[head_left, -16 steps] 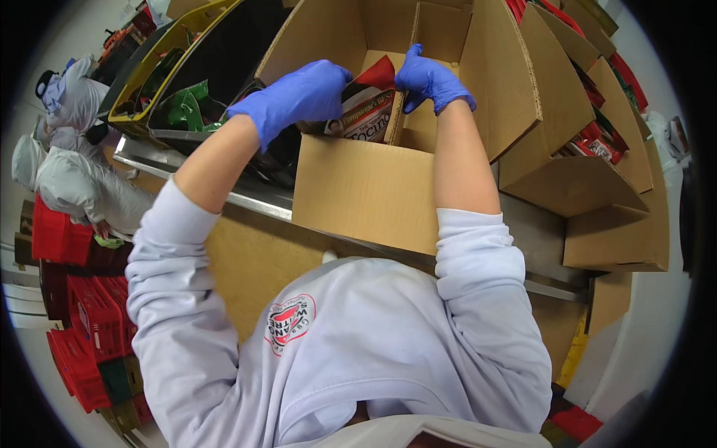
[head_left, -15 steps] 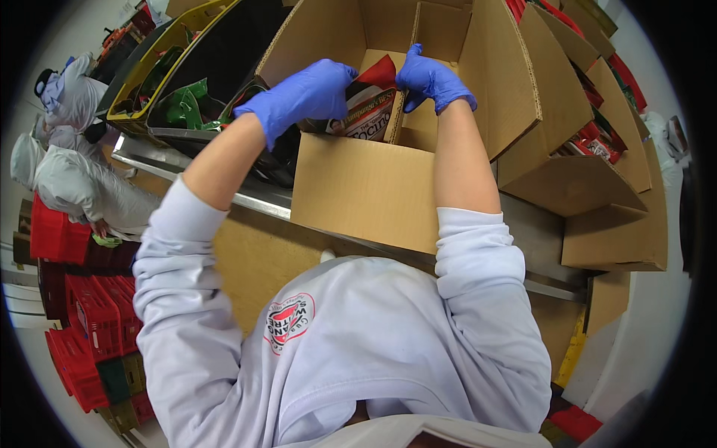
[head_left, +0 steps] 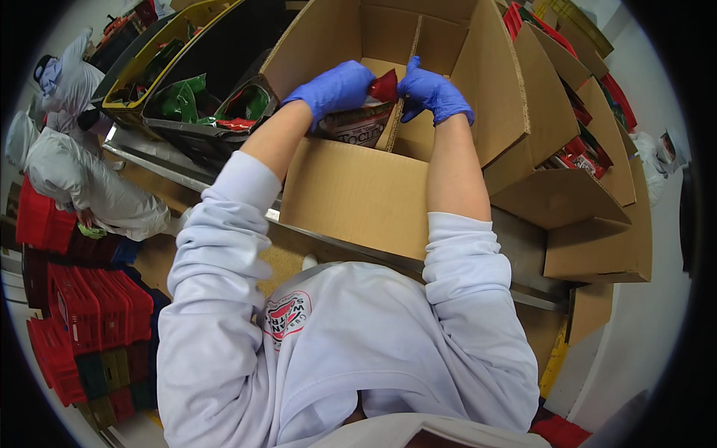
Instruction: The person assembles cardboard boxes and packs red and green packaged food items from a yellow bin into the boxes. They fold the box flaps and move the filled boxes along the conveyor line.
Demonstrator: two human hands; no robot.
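An open cardboard box (head_left: 355,196) stands in front of me, split by a cardboard divider (head_left: 416,37). In its left compartment is a printed food pouch (head_left: 362,125), dark and white with a red top. My left hand (head_left: 334,89), in a blue glove, is closed on the pouch's upper part; its fingertips are partly hidden. My right hand (head_left: 435,91), also blue-gloved, is at the divider beside the pouch's red corner. One digit points up along the divider, and the others appear curled against its edge.
Left of the box is a black crate (head_left: 202,127) with green and red pouches, and beyond it a yellow crate (head_left: 127,95). More cardboard boxes (head_left: 567,196) holding red pouches stand on the right. Red crates (head_left: 101,306) are stacked at far left, near people in white (head_left: 89,179).
My left hand has moved right, closer to my right hand. The pouch sits lower, and its red top now looks bunched beside the divider. The view has shifted slightly.
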